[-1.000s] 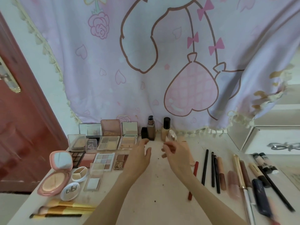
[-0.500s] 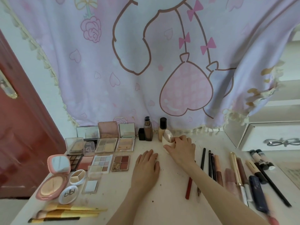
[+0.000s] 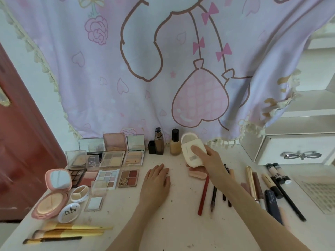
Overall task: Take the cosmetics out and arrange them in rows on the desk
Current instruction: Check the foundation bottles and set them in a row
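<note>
Three makeup brushes [image 3: 68, 232] lie side by side at the near left edge of the desk [image 3: 163, 223], handles pointing right. Just beyond them: round white compact [image 3: 69, 212] w/ lettering, open pink powder compact [image 3: 51, 200] w/ its mirror lid up, a small round divided pot [image 3: 79, 193] and a clear square case [image 3: 95, 201]. Further back on the left, eyeshadow palettes [image 3: 108, 167] sit in rows, the far ones w/ lids propped open.

Mid desk, left hand [image 3: 155, 185] rests flat, palm down, fingers straight and close together, holding nothing. To its right a red pencil [image 3: 203, 195] and dark pencils [image 3: 213, 196] lie roughly parallel, pointing near to far. More tubes, pens and liners [image 3: 272, 185] are lined up near the right edge, partly behind the right forearm.

Right hand [image 3: 208, 156] grips a cream oval case [image 3: 191, 151], thumb across its front, other fingers curled behind. Case is tilted, held above a pink flat item [image 3: 196, 173], possibly a puff, on the desk; can't tell if they touch.

Far row: small black block [image 3: 152, 147], tall brown bottle [image 3: 159, 143], beige foundation bottle [image 3: 175, 144] w/ black cap, all upright, just left of the case. Behind hangs a lilac cartoon cloth [image 3: 163, 60]; white drawer unit [image 3: 297, 151] at far right, red door [image 3: 20, 142] at left.
</note>
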Tool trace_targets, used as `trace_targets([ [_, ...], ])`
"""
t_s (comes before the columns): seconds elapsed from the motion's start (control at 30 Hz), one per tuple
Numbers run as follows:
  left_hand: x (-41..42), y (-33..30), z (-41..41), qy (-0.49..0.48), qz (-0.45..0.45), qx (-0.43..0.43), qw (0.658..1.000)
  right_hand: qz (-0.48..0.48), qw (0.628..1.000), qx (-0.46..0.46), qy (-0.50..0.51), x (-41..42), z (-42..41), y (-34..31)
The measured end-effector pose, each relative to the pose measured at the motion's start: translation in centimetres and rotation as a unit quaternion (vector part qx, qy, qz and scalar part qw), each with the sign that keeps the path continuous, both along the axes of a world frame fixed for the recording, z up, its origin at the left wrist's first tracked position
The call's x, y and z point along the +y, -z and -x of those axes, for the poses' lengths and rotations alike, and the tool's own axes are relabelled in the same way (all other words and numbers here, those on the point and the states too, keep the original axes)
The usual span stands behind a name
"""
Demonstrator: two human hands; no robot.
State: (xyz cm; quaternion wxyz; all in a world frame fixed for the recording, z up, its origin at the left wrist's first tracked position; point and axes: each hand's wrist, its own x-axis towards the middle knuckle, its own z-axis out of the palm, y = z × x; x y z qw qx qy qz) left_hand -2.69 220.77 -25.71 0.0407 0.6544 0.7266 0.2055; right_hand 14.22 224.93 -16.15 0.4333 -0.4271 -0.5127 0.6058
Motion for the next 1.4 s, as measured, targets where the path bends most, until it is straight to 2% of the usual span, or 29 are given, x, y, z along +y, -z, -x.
trace_targets([
  [0.07,0.3,-0.6,0.0,-0.010,0.000,-0.079,0.997,0.048,0.998,0.035,-0.026,-0.2,-1.0,-0.2],
  [0.13,0.6,-1.9,0.0,-0.024,-0.007,-0.221,0.975,0.063,0.996,0.034,-0.058,-0.4,-2.0,-0.1],
  [0.17,0.8,-2.9,-0.3,-0.012,-0.020,-0.287,0.957,0.064,0.995,0.030,-0.073,-0.5,-2.5,-0.2],
  [0.23,0.8,-5.2,-1.4,0.058,-0.073,-0.354,0.931,0.073,0.993,0.025,-0.087,-0.8,-3.4,-0.4],
  [0.3,0.3,-7.5,-2.9,0.149,-0.111,-0.344,0.921,0.106,0.988,0.036,-0.104,-1.1,-4.2,-0.7],
  [0.37,0.0,-9.0,-4.1,0.225,-0.143,-0.268,0.926,0.154,0.975,0.049,-0.152,-1.5,-4.8,-1.1],
  [0.43,-0.3,-9.6,-5.1,0.257,-0.191,-0.182,0.930,0.193,0.960,0.069,-0.193,-2.0,-5.1,-1.4],
  [0.47,-0.5,-9.7,-5.4,0.251,-0.219,-0.166,0.928,0.208,0.953,0.075,-0.205,-2.3,-5.2,-1.5],
  [0.6,-1.2,-9.5,-6.0,0.195,-0.273,-0.249,0.909,0.254,0.934,0.092,-0.235,-3.4,-5.0,-1.4],
  [0.73,-1.6,-9.4,-5.8,0.183,-0.246,-0.265,0.914,0.231,0.942,0.072,-0.233,-3.7,-4.6,-0.9],
  [0.93,-1.7,-9.7,-5.5,0.157,-0.217,-0.285,0.920,0.143,0.960,0.025,-0.240,-3.9,-4.5,-0.3],
  [1.03,-1.7,-10.0,-5.6,0.118,-0.214,-0.291,0.925,0.033,0.972,-0.066,-0.225,-4.3,-4.4,-0.6],
  [1.07,-1.6,-10.2,-5.6,0.093,-0.189,-0.294,0.932,-0.029,0.969,-0.133,-0.204,-4.3,-4.3,-0.8],
  [1.13,-1.2,-10.6,-5.3,0.044,-0.087,-0.304,0.948,-0.163,0.938,-0.266,-0.152,-4.1,-4.3,-1.1],
  [1.2,-1.4,-11.1,-4.7,0.036,0.011,-0.300,0.953,-0.219,0.920,-0.299,-0.129,-4.0,-4.4,-1.1],
  [1.27,-1.8,-11.6,-4.3,0.060,0.035,-0.272,0.960,-0.186,0.945,-0.238,-0.126,-3.9,-4.6,-0.9],
  [1.33,-2.0,-11.5,-3.8,0.081,-0.016,-0.242,0.967,-0.100,0.977,-0.139,-0.125,-3.9,-5.0,-0.7],
  [1.4,-2.3,-11.2,-3.5,0.138,-0.065,-0.299,0.942,-0.034,0.988,-0.075,-0.133,-3.7,-5.3,-0.2],
])
